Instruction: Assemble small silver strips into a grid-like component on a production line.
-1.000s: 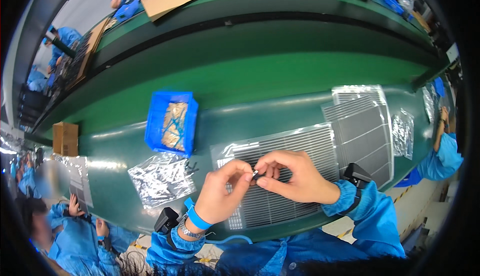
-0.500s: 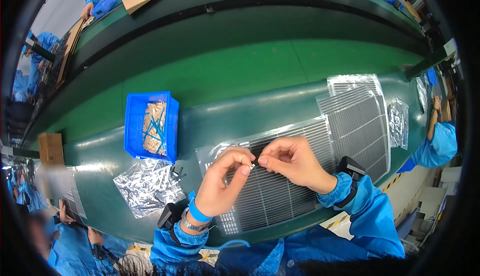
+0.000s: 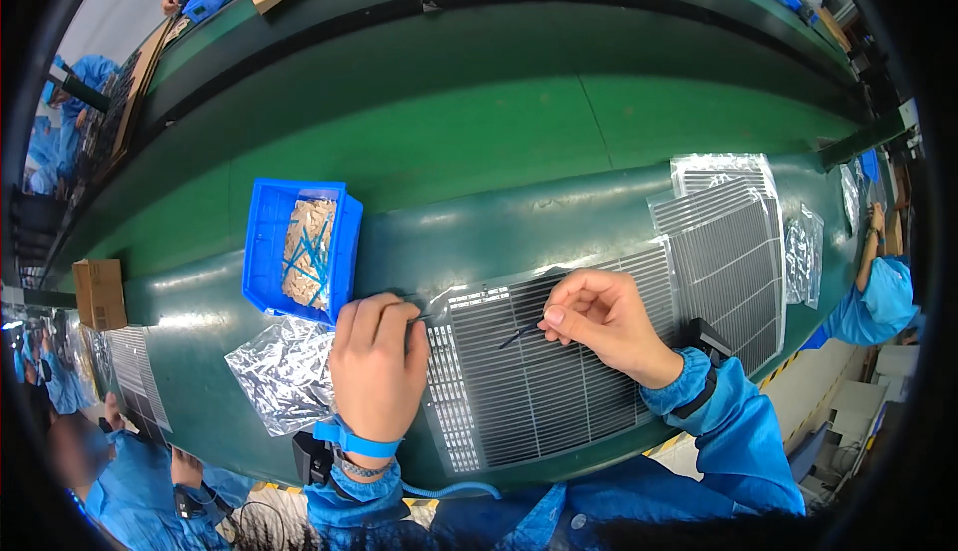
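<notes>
My right hand (image 3: 604, 326) pinches a thin dark strip (image 3: 519, 335) between thumb and forefinger, above a large sheet with rows of dark stripes (image 3: 559, 401). To the left, my left hand (image 3: 377, 366) is closed, back upward, beside the sheet's left edge. A small dark bit shows near its fingertips, but what those fingers hold is hidden. Partly behind that hand lies a clear plastic bag (image 3: 279, 376) of small dark pieces. Just beyond stands a blue bin (image 3: 351, 242) holding beige pieces (image 3: 307, 237) and several thin blue strips.
More striped sheets (image 3: 723, 252) overlap at the right, with another clear bag (image 3: 803, 257) beside them. A cardboard box (image 3: 98, 293) stands far left. A green surface (image 3: 449, 122) stretches behind the bench. Co-workers in blue sit at left, right and far side.
My hands have moved apart. The left has gone left and turned back upward, toward the bag. My right hand has shifted slightly right, and the dark strip in its pinch now shows plainly.
</notes>
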Demonstrator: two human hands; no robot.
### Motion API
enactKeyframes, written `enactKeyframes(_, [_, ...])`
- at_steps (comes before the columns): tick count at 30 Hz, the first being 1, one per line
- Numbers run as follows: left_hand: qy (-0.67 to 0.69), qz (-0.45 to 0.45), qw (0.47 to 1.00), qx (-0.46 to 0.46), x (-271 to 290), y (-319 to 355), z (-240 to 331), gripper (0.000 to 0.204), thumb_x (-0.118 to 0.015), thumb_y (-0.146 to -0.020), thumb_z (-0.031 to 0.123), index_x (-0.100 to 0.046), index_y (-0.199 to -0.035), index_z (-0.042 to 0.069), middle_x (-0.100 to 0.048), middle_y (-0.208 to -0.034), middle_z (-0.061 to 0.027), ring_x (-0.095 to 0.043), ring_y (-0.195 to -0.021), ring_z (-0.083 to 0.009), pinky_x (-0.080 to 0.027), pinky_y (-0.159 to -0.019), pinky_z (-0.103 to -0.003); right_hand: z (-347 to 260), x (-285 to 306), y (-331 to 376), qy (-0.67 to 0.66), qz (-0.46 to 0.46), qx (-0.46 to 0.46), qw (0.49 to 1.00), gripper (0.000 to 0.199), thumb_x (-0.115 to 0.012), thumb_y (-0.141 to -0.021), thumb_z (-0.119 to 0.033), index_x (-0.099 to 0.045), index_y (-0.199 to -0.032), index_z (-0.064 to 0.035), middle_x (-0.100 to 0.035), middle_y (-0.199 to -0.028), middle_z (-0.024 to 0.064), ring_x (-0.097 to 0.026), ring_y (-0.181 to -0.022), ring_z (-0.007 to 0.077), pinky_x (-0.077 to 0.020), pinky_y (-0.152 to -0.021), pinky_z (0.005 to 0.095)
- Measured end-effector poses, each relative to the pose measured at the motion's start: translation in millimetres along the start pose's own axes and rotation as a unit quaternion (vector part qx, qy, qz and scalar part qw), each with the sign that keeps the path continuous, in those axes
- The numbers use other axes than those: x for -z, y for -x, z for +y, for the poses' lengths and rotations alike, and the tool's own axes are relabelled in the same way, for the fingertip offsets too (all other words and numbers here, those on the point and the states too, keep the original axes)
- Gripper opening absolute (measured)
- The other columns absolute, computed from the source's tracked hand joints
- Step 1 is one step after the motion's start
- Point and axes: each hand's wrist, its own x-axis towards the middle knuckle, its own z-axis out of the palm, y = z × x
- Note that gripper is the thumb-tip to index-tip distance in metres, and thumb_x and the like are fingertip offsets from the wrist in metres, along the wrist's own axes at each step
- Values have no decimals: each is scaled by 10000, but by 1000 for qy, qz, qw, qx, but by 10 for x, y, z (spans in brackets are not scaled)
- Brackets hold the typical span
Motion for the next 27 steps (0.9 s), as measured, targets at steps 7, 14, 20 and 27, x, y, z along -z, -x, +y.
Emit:
enactKeyframes(7, [184,41,975,-113,-150,55,257,305,-859,-728,-17,-802,-1016,68,-739,-978,-77,-686,-908,-301,-553,-830,-401,48,21,17,-119,-43,-54,990,156,-702,-1050,-150,-711,-1107,-5,-769,-962,85,-728,-840,117,-593,-745,251])
enactKeyframes(14, [330,97,907,-241,-341,129,259,328,-967,-656,85,-837,-957,104,-763,-1030,-59,-698,-857,-249,-569,-714,-334,119,-63,103,-186,-129,-133,965,203,-675,-1075,-201,-711,-1139,-12,-768,-988,76,-713,-855,105,-576,-752,247])
enactKeyframes(20, [425,28,887,-179,-343,105,270,225,-929,-722,45,-828,-923,54,-778,-904,-86,-727,-863,-268,-583,-731,-354,69,-224,128,-73,-118,-43,989,210,-684,-1058,-119,-706,-1203,31,-745,-1046,76,-714,-915,108,-578,-809,253])
enactKeyframes(27, [429,-78,896,-81,-314,117,272,131,-862,-820,1,-796,-933,1,-747,-837,-115,-711,-751,-230,-549,-679,-327,-61,-87,87,197,-105,188,956,127,-743,-981,-100,-730,-1064,-4,-733,-939,85,-695,-789,153,-554,-691,288])
